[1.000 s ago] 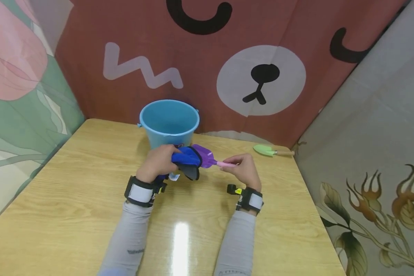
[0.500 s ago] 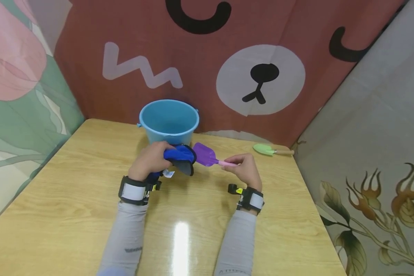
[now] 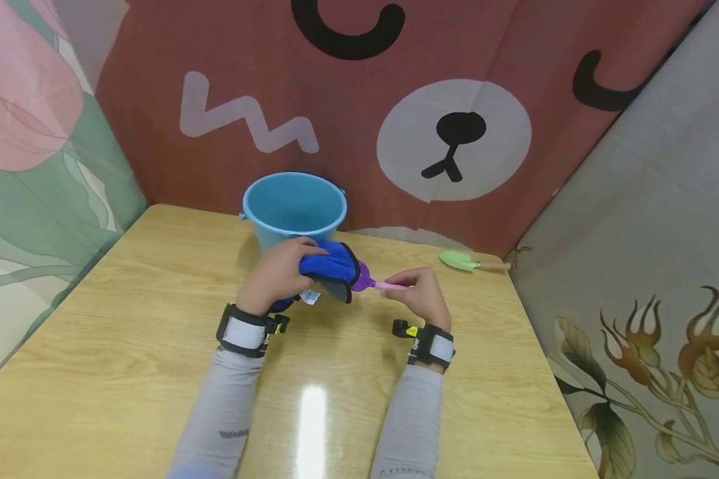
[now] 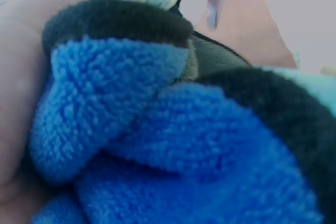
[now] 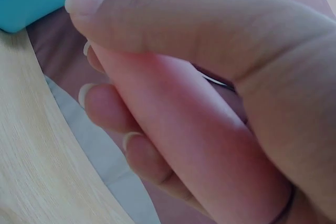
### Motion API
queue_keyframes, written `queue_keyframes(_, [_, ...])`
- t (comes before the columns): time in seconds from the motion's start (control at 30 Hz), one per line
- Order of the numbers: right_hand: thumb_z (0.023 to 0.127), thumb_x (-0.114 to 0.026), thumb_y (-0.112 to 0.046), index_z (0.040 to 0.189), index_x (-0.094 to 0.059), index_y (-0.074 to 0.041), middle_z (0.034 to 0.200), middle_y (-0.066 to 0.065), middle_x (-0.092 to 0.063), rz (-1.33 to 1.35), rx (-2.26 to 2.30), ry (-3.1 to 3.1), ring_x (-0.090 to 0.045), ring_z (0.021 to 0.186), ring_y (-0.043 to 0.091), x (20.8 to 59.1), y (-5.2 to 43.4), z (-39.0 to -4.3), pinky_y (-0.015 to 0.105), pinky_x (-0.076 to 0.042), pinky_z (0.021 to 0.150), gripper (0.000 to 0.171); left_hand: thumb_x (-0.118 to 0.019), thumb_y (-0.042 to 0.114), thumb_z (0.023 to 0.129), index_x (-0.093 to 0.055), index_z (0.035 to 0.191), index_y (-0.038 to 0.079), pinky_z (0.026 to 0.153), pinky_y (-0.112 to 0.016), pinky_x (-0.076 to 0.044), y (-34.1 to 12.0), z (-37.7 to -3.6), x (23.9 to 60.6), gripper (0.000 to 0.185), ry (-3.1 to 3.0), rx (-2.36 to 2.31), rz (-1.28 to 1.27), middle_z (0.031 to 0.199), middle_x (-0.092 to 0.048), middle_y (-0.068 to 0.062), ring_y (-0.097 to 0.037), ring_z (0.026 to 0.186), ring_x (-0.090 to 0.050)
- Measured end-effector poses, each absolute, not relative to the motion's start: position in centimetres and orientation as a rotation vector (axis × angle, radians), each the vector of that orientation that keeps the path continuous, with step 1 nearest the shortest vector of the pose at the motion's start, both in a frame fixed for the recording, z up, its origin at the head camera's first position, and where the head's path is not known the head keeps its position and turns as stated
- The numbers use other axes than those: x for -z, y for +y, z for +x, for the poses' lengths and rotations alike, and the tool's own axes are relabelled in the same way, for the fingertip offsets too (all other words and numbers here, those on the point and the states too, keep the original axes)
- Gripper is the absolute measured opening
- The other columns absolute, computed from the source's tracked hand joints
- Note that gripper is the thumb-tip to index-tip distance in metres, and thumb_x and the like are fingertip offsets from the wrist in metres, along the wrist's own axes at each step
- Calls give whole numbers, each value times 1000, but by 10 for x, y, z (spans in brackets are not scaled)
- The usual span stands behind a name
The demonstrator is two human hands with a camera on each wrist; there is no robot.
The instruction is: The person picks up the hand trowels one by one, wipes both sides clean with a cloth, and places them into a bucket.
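Note:
My left hand (image 3: 280,274) grips a blue plush cloth (image 3: 331,261) with black edging, a grey reverse side and a white tag. In the left wrist view the cloth (image 4: 173,129) lies bunched and folded against the hand. My right hand (image 3: 421,293) pinches the pink handle of a small purple shovel (image 3: 363,277). Thumb and fingers wrap that handle (image 5: 178,124) in the right wrist view. Most of the shovel's blade is hidden by the cloth; only its part near the handle shows. Whether cloth and blade touch all over, I cannot tell.
Behind my left hand stands a light blue bucket (image 3: 266,236) on the wooden table (image 3: 126,346). A small green trowel (image 3: 457,260) with a wooden handle lies at the back right edge. Printed curtains (image 3: 347,106) hang around the table's back and sides.
My left hand first drew the cloth left off the purple blade, then brought it back right, so that it covers most of the blade. The right hand has stayed nearly in place.

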State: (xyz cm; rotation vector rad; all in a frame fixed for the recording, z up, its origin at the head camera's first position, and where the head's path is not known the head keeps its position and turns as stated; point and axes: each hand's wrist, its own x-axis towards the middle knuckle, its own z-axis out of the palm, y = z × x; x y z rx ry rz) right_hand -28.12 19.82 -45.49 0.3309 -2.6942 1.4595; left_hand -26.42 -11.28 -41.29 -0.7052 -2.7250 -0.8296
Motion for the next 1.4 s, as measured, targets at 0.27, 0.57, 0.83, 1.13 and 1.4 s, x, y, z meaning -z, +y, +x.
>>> queue_keyframes(0.27, [77,-90,-24,91,-83,-14,86,2,-77,410,-1439,-2708,-70,83,22,452,187,-281,37,-58,76,19,-75,11,76,-71,130,17,95,-52,-54,-87,-263,420,54,-2788,723,-769,135,-63,-9,-30,122,-60])
queue_keyframes(0.57, [75,-91,-22,88,-83,-14,83,2,-77,389,-1425,-2716,-68,81,23,447,185,-280,37,-58,73,17,-76,11,74,-73,127,17,86,-50,-56,-73,-259,424,53,-2794,616,-770,130,-65,-9,-29,118,-62])
queue_keyframes(0.83, [77,-90,-25,86,-82,-15,82,0,-77,387,-1418,-2722,-69,81,22,447,182,-282,37,-59,71,15,-77,13,75,-74,126,17,88,-48,-57,-63,-258,426,51,-2815,547,-784,128,-66,-8,-27,117,-62])
queue_keyframes(1.13, [78,-89,-23,85,-83,-15,82,1,-77,401,-1407,-2734,-69,80,22,445,180,-281,36,-59,69,13,-77,17,78,-73,127,18,89,-48,-56,-59,-258,431,49,-2881,513,-775,129,-64,-7,-27,119,-61])
queue_keyframes(1.4, [77,-90,-24,83,-83,-17,80,-2,-77,426,-1382,-2763,-69,80,21,445,178,-281,37,-59,70,12,-76,15,79,-75,122,16,87,-50,-56,-58,-256,428,43,-2977,541,-737,125,-63,-9,-27,112,-61])
